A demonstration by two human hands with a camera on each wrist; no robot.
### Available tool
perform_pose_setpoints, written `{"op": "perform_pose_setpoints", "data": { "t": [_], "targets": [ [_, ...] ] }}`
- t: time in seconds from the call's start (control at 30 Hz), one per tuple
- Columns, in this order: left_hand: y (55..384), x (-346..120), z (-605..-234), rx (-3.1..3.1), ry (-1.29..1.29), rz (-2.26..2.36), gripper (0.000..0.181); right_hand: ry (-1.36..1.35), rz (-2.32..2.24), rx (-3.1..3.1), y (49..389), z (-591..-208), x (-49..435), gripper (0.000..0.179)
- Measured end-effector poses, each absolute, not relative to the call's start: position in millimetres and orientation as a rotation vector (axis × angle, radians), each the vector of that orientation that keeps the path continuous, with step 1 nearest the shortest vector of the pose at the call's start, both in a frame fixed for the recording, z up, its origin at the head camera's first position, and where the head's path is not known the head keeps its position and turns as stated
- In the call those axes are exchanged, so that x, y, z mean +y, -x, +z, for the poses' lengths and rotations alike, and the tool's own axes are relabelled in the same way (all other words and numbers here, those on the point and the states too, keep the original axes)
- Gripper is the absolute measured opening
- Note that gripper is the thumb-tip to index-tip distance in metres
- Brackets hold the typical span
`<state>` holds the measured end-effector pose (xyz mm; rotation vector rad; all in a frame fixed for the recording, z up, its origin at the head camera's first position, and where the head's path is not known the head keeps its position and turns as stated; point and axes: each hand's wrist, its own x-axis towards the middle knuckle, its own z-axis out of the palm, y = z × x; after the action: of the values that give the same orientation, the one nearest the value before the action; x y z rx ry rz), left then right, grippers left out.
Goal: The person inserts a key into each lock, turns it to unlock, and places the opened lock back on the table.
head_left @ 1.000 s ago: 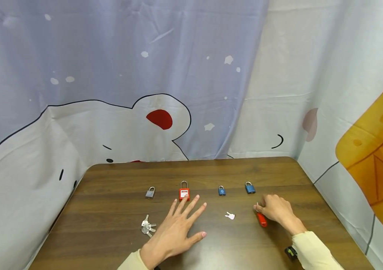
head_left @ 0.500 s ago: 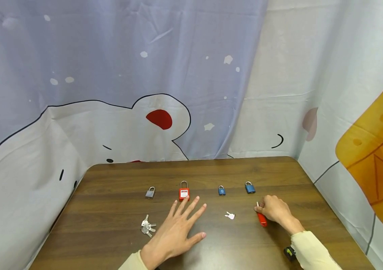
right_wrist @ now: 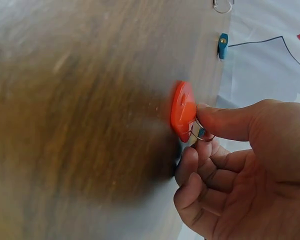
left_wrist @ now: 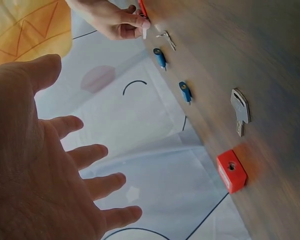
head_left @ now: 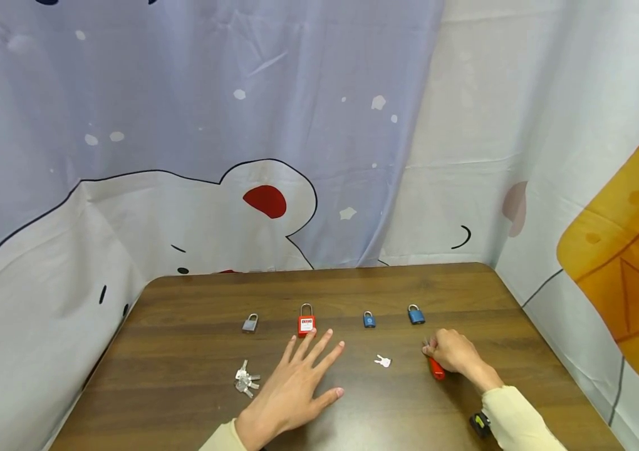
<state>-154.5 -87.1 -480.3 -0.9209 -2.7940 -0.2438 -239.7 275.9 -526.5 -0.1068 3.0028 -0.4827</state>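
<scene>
My right hand (head_left: 455,352) pinches a red key tag (right_wrist: 183,111) at its end with thumb and index finger. A thin metal ring (right_wrist: 204,137) sits at that pinch, partly hidden by the fingers. In the head view, a small silvery piece shows beside the fingertips. My left hand (head_left: 291,391) is spread palm down above the table, fingertips overlapping the lower edge of a red padlock (head_left: 306,324). Beneath that hand, out of sight from the head, lies a single key (left_wrist: 240,107). A pair of small keys (head_left: 383,361) lies between the hands.
Along the far side of the wooden table (head_left: 195,294) lie a grey padlock (head_left: 249,324), a small blue padlock (head_left: 369,321) and a larger blue one. Several keys (head_left: 246,379) are bunched left of my left hand. A printed curtain (head_left: 212,125) hangs behind the table.
My right hand keeps its pinch while the silvery piece at its fingertips changes angle. The red key tag shifts slightly. My left hand stays spread in place.
</scene>
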Motion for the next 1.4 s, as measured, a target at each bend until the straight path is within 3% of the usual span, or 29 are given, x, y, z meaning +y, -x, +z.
{"op": "perform_pose_setpoints", "data": {
  "t": [0.3, 0.6, 1.4],
  "targets": [
    [154.7, -87.3, -478.2, -2.788, 0.901, -0.233, 0.07, 0.145, -0.523, 3.05, 240.4, -522.3, 278.0, 0.021],
    [161.2, -84.3, -472.9, -2.707, 0.816, -0.229, 0.069, 0.181, -0.616, 3.119, 236.5, -492.6, 276.5, 0.011],
    [184.0, -54.3, -445.9, -2.643, 0.867, -0.432, 0.069, 0.485, -0.612, 3.364, 209.6, -417.3, 248.0, 0.016]
  ]
}}
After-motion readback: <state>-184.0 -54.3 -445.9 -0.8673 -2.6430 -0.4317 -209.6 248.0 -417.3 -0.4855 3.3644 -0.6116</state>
